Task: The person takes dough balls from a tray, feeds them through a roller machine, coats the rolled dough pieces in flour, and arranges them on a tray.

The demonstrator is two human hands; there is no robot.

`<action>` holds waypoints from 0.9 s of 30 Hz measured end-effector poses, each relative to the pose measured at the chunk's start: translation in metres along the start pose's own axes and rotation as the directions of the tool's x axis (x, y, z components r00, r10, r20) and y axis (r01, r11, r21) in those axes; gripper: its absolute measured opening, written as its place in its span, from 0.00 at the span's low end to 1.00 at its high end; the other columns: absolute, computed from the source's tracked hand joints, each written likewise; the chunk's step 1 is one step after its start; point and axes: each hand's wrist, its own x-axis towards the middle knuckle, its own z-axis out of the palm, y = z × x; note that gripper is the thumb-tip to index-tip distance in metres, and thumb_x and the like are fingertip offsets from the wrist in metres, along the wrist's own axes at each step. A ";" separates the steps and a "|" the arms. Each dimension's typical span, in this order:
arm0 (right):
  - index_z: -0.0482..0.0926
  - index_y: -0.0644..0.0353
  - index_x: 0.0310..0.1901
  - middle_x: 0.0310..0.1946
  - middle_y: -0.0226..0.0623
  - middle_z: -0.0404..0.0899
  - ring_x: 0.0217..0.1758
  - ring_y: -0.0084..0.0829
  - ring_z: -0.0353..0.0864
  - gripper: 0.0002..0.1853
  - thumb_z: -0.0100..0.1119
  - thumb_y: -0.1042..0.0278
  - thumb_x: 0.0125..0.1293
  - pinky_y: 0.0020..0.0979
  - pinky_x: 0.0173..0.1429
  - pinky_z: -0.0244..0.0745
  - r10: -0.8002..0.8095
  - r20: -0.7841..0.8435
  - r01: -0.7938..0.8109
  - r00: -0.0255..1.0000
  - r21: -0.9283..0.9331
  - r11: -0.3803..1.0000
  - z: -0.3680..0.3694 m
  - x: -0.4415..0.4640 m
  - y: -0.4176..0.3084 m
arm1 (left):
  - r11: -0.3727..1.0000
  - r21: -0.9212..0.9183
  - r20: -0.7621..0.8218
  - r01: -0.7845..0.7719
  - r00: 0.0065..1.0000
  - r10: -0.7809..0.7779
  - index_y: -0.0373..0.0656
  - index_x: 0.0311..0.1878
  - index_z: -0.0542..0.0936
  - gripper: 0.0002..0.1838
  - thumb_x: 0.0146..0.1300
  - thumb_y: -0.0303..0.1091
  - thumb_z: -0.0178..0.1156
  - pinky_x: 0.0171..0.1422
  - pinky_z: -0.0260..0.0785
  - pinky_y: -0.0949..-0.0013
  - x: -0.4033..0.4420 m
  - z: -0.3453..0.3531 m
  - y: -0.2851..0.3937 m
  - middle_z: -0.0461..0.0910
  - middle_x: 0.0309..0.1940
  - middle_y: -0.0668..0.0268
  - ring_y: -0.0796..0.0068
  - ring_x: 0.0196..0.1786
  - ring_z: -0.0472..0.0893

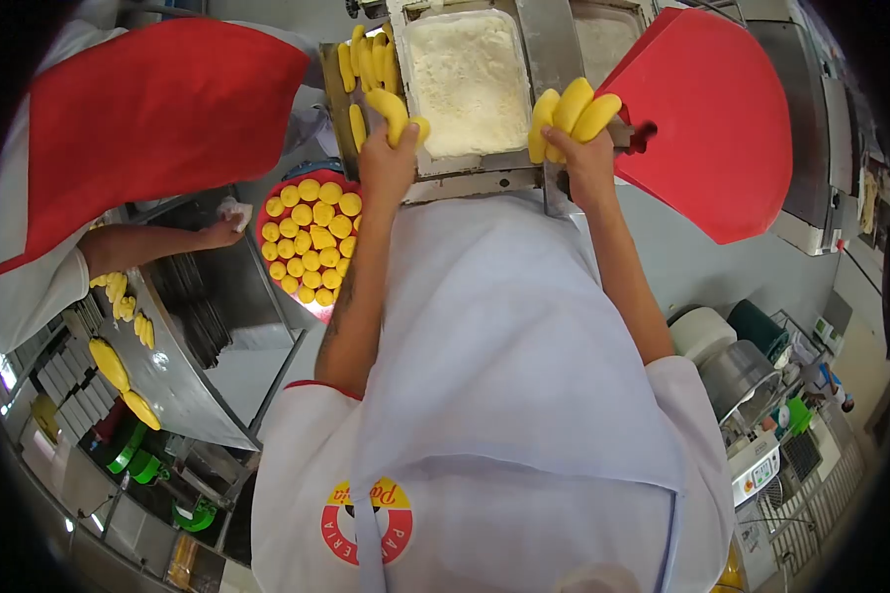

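Note:
Several yellow dough rolls (573,109) fan out from my right hand (585,163), which is closed around their lower ends, to the right of the white tray. My left hand (389,163) is closed on yellow dough rolls (388,107) at the tray's left edge. Between the hands lies the tray of pale, crumbly filling (467,84). More yellow rolls (369,61) rest on a board just beyond my left hand.
A red tray of round yellow dough pieces (311,237) sits left of my left forearm. At the left, a co-worker's hand (229,225) holds something whitish above a metal table (183,371) bearing yellow dough. A large red panel (707,124) stands at the right.

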 end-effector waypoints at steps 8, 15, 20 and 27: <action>0.74 0.66 0.56 0.45 0.48 0.83 0.45 0.42 0.86 0.24 0.68 0.72 0.57 0.39 0.50 0.80 -0.420 0.091 0.363 0.903 -0.686 0.631 0.039 0.024 -0.123 | 0.960 0.101 -0.252 -0.261 0.927 0.279 0.41 0.55 0.80 0.20 0.64 0.42 0.66 0.54 0.75 0.56 0.022 -0.042 0.124 0.84 0.46 0.51 0.51 0.50 0.84; 0.76 0.55 0.59 0.43 0.56 0.83 0.46 0.53 0.85 0.25 0.63 0.73 0.58 0.47 0.49 0.80 -0.378 0.487 0.563 0.787 -0.819 0.116 0.051 0.070 0.002 | 0.722 0.483 0.127 -0.495 0.856 0.502 0.46 0.51 0.85 0.15 0.59 0.31 0.65 0.57 0.75 0.55 0.036 0.016 0.044 0.82 0.49 0.52 0.49 0.52 0.82; 0.79 0.51 0.60 0.42 0.55 0.84 0.47 0.52 0.85 0.26 0.60 0.75 0.57 0.48 0.51 0.80 0.073 0.543 0.522 0.837 -0.830 0.196 0.058 0.079 0.030 | 0.754 0.462 0.320 -0.467 0.881 0.349 0.40 0.46 0.87 0.13 0.58 0.29 0.64 0.54 0.75 0.53 0.056 0.040 -0.001 0.84 0.42 0.48 0.51 0.48 0.84; 0.82 0.56 0.59 0.46 0.51 0.84 0.50 0.51 0.83 0.25 0.68 0.70 0.57 0.41 0.59 0.76 -0.483 0.466 0.654 0.741 -0.662 0.365 0.036 0.080 -0.041 | 0.780 0.500 0.141 -0.376 0.924 0.355 0.34 0.35 0.83 0.11 0.60 0.32 0.58 0.51 0.77 0.51 0.106 0.053 -0.001 0.83 0.39 0.44 0.48 0.45 0.84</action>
